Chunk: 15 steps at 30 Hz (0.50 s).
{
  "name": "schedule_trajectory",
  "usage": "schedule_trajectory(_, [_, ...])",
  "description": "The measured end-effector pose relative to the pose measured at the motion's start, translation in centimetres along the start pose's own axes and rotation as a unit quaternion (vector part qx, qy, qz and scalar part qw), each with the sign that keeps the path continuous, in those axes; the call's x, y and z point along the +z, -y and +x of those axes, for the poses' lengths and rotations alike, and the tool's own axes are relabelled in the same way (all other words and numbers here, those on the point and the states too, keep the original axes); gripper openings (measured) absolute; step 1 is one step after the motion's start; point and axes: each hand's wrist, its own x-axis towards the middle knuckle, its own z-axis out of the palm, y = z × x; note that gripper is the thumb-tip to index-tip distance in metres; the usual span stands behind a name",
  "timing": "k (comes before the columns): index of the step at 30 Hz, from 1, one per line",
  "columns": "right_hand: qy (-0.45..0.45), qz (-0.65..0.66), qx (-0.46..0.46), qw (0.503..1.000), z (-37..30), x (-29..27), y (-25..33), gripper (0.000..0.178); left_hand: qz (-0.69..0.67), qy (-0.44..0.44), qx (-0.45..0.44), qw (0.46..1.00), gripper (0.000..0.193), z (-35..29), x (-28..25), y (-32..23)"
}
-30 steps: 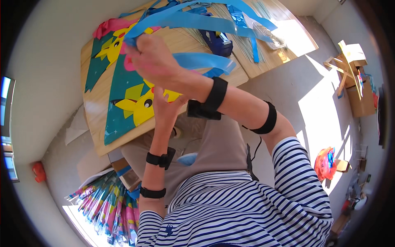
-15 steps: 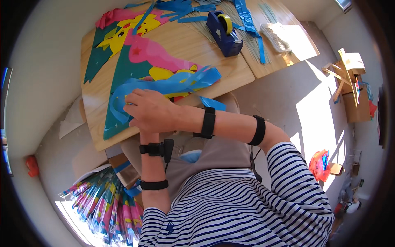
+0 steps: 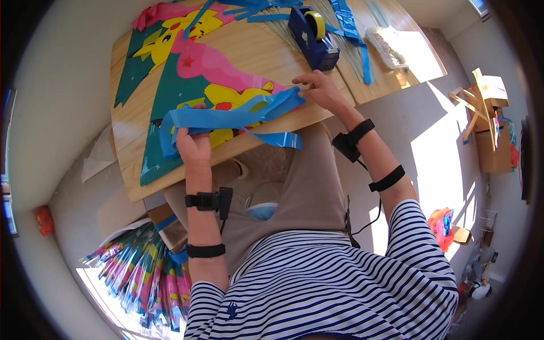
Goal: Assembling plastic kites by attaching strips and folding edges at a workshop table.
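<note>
A blue plastic strip runs in loose folds over the near edge of the table. My left hand is closed round its left part, fingers behind the folds. At the strip's right end, my right hand pinches it, with some fingers stretched out. One loose tail of the strip hangs past the table edge. Under it lies a kite-like sheet in green and pink, with a yellow cartoon figure, partly covered by the strip. A similar printed sheet lies farther left.
A dark blue tape dispenser with yellow tape stands beyond my right hand. Farther right are thin sticks, more blue strips and a clear tray of small pieces. Wrapped printed sheets lie in a bundle on the floor at left.
My right hand has moved away from my left, to the right, and now grips the strip's right end. The strip stretches flatter between both hands; my left hand stays near its place.
</note>
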Motion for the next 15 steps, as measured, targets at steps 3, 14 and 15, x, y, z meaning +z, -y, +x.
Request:
schedule_trajectory(3, [0.079,-0.039,-0.012,0.996,0.8,-0.5,0.5,0.034,-0.003,-0.019,0.001,1.000,0.033,-0.1,0.1,-0.1])
schedule_trajectory(14, [0.084,-0.143,-0.083,0.983,1.7,0.7,-2.2,0.016,-0.065,-0.048,-0.003,0.997,0.032,0.6,-1.3,-1.8])
schedule_trajectory(15, [0.075,-0.155,-0.086,0.981,1.8,1.0,-2.7,0.016,-0.097,-0.071,-0.006,0.993,0.032,0.8,-1.4,-2.5])
